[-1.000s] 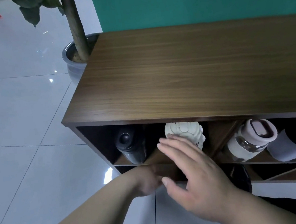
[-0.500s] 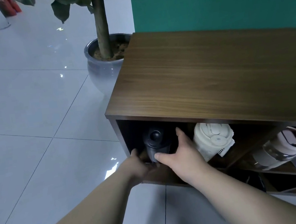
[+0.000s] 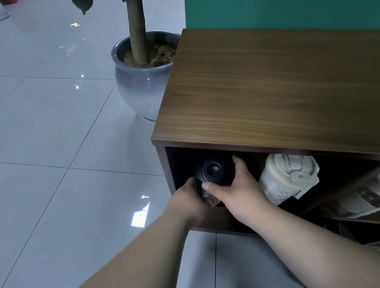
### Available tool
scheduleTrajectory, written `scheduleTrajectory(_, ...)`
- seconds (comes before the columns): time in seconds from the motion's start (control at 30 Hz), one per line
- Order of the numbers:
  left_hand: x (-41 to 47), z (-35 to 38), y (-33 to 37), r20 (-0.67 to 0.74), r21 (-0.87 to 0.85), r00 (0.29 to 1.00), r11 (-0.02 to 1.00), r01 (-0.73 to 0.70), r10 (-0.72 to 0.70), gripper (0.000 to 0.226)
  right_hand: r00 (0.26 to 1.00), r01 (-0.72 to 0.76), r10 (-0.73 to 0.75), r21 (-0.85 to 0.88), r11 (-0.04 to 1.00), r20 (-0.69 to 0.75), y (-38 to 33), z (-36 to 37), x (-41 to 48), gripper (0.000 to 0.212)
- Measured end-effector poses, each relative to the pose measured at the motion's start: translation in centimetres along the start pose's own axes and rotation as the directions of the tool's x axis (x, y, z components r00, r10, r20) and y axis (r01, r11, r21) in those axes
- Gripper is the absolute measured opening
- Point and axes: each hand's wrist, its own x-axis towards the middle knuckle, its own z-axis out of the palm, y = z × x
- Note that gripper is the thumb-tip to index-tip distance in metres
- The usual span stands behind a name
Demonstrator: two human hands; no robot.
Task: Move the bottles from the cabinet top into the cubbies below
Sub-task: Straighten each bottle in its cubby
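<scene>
In the head view, I see that both hands have changed their target. One second ago my right hand was open in front of the white bottle and the left was low at the cabinet edge. Now both are on the black bottle in the leftmost cubby. The right hand grasps its cap end, thumb below and fingers over the right side. The left hand grasps it from the lower left.

The cabinet top shows no bottle in this frame, so I judge that the moving is nearly done and I am only seating this last one.

The black bottle lies on its side. Its long axis runs from front to back of the cubby, and the round cap points out toward me, a little upward. The white bottle, just to the right of my right hand, also lies with its lid outward.
</scene>
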Motion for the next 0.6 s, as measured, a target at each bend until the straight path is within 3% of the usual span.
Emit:
scheduleTrajectory(0.3, -0.2, 0.5, 0.2, -0.039, 0.013, 0.999, 0.999, 0.032, -0.031, 0.048, 1.000, -0.004, 0.005, -0.105, 0.994, 0.009, 0.4, -0.2, 0.9, 0.102)
scheduleTrajectory(0.6, -0.4, 0.5, 0.3, -0.037, 0.025, 0.999, 0.999, 0.033, -0.032, 0.052, 0.999, 0.008, -0.004, -0.104, 0.995, 0.039, 0.7, -0.4, 1.1, 0.103)
